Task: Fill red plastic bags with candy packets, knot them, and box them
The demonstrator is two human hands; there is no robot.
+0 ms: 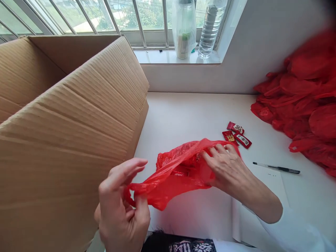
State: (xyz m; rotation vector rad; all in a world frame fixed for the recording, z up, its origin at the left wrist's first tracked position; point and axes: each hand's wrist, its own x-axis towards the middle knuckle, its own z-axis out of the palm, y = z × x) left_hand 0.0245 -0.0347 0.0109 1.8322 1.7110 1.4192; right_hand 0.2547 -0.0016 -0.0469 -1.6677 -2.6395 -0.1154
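Observation:
A thin red plastic bag (175, 171) is stretched between my two hands just above the white table (183, 112). My left hand (122, 206) pinches the bag's handle at its lower left end. My right hand (228, 164) grips the bag's other side, fingers curled into the plastic. Small red packets show through the bag's wall. Three loose red packets (237, 134) lie on the table just beyond my right hand.
A large open cardboard box (68, 115) fills the left side, its flap raised. A heap of red bags (307, 105) lies at the right. A black pen (277, 168) rests on white paper. A water bottle (211, 28) and a bagged container (183, 28) stand on the windowsill.

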